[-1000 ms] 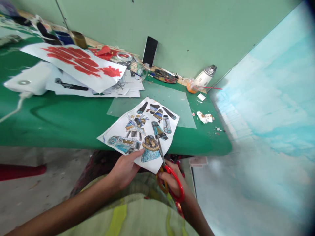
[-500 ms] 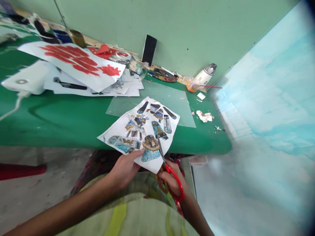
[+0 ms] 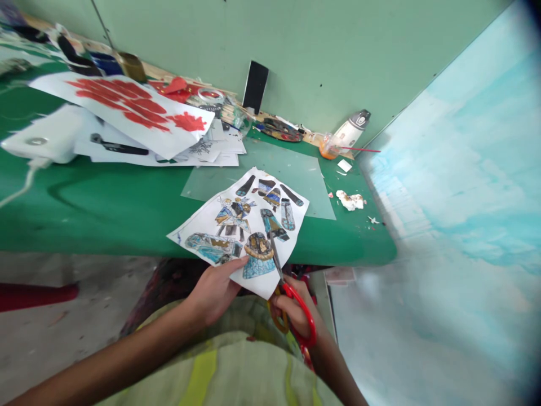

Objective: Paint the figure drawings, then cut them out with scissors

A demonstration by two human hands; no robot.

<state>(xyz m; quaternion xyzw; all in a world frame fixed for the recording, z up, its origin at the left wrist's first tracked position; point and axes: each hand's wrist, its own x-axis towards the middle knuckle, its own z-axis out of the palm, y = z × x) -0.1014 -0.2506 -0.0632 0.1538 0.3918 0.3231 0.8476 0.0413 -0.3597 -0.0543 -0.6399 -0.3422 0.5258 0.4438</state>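
My left hand (image 3: 220, 286) pinches the near edge of a white paper sheet (image 3: 203, 221), thumb on top and fingers hidden beneath. Coloured drawings in blue, brown and black cover the sheet, among them a small figure and several separate shapes. My right hand (image 3: 298, 307) is closed round the handles of a pair of scissors (image 3: 301, 313), one loop red and the other yellow. The blades lie over the right part of the sheet, their tip beside a domed drawing. Whether they are through the paper I cannot tell.
The green table (image 3: 127, 214) holds a translucent sheet (image 3: 313, 194), a red-painted paper (image 3: 147, 132), a white corded device (image 3: 46, 135) and a crumpled white lump (image 3: 350, 200). A phone (image 3: 256, 87) leans on the wall. A white bottle (image 3: 350, 129) stands near the back right corner.
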